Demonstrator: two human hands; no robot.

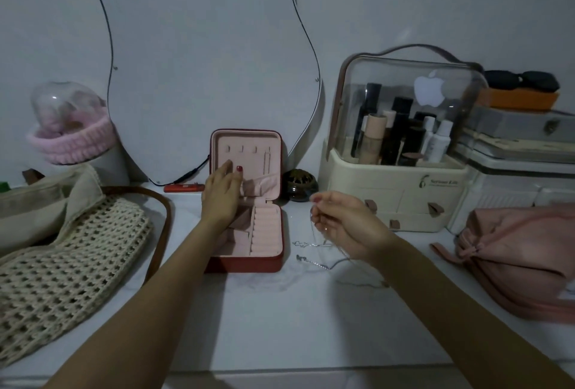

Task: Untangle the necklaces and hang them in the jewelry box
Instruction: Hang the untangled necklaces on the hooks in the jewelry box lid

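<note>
A red jewelry box (278,259) with pink lining stands open, its lid upright against the wall. One necklace (266,160) hangs from the rightmost hook in the lid. My left hand (221,193) reaches into the box, fingers straight, touching the lid's pink pocket flap (264,183). To the right of the box, my right hand (342,223) pinches a thin silver chain (312,223) that dangles down. More tangled silver necklaces (314,256) lie on the white table under that hand.
A woven beige bag (62,264) with a brown strap fills the left. A cosmetics organizer (398,170) and a small dark jar (300,184) stand at the back right. A pink pouch (516,261) lies at the right edge. A red lighter-like item (182,187) lies behind the box.
</note>
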